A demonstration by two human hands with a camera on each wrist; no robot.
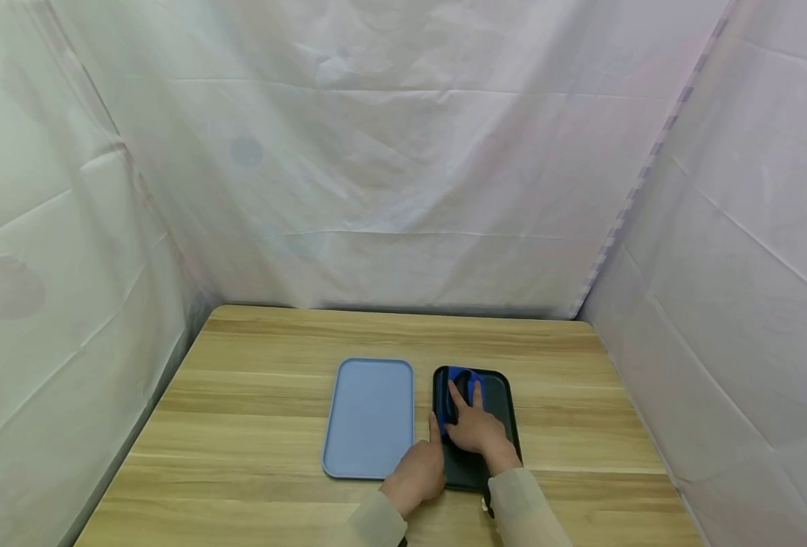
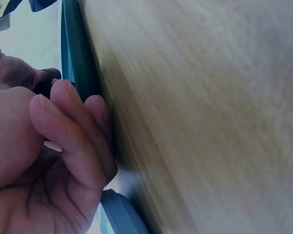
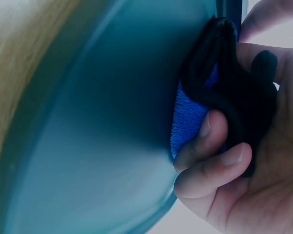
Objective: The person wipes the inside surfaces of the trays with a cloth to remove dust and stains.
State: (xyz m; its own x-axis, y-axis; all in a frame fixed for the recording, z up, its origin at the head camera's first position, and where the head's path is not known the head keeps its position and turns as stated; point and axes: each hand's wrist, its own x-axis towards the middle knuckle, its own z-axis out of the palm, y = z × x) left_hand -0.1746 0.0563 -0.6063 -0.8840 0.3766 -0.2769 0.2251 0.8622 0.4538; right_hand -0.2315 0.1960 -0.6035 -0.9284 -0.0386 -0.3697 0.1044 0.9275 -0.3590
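Note:
A blue and black fabric piece (image 1: 477, 374) with a curved black edge lies on the left part of a dark tray (image 1: 502, 418). My right hand (image 1: 475, 429) rests on the fabric, two fingers straight and spread. In the right wrist view, two other fingers (image 3: 205, 170) bend against its blue fuzzy side, near the black folds. My left hand (image 1: 420, 467) touches the dark tray's left edge beside the fabric, its index finger straight. The left wrist view shows its other fingers curled with nothing seen in them. What the fabric piece is, I cannot tell.
A light blue tray (image 1: 371, 418) lies flat just left of the dark one, close to my left hand. Both trays are on a wood-grain table (image 1: 239, 425). White sheeting (image 1: 390, 167) hangs behind the table and along both sides.

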